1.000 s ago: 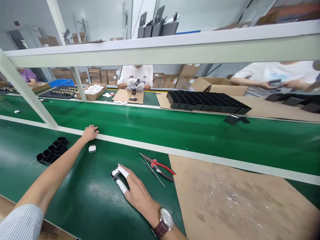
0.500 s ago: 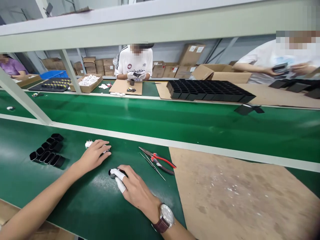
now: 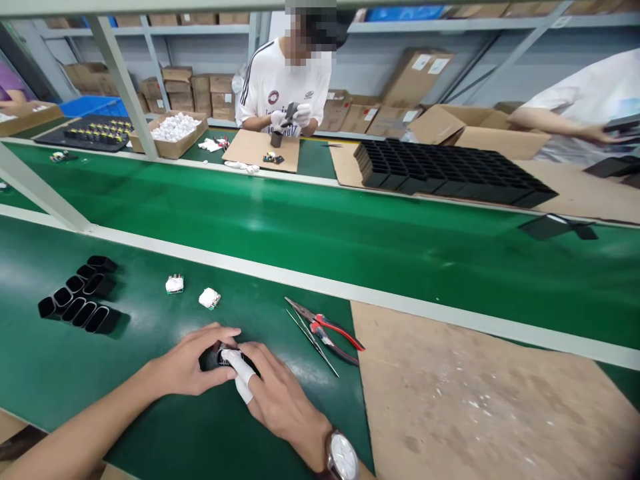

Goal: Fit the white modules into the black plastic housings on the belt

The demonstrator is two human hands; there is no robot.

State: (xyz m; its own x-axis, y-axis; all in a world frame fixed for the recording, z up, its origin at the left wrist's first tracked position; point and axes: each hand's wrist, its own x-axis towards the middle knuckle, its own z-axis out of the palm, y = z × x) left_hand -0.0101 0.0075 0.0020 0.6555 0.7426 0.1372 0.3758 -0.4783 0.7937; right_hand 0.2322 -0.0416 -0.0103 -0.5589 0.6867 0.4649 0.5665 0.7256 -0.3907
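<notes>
My right hand (image 3: pixel 280 393), with white covers on two fingers and a watch on the wrist, grips a small black housing (image 3: pixel 224 357) low over the green table (image 3: pixel 165 427). White material and thin pins show in the housing's open end. Around its left side curve the thumb and fingers of my left hand (image 3: pixel 195 363). Two white-topped circuit pieces, one at the left (image 3: pixel 175 284) and one nearer the middle (image 3: pixel 209 298), lie beyond my hands. Several black housings (image 3: pixel 85 315) are grouped at the left.
Red-handled pliers (image 3: pixel 325 328) and metal tweezers (image 3: pixel 313 341) lie right of my hands, beside a brown board (image 3: pixel 490 400). Past a pale rail (image 3: pixel 225 265) runs a green belt (image 3: pixel 300 220). A person (image 3: pixel 287 87) works opposite; another is at the far right.
My left hand has come back from the white-topped pieces to the black housing and closed round its side. The view has shifted, and both white-topped pieces now show fully.
</notes>
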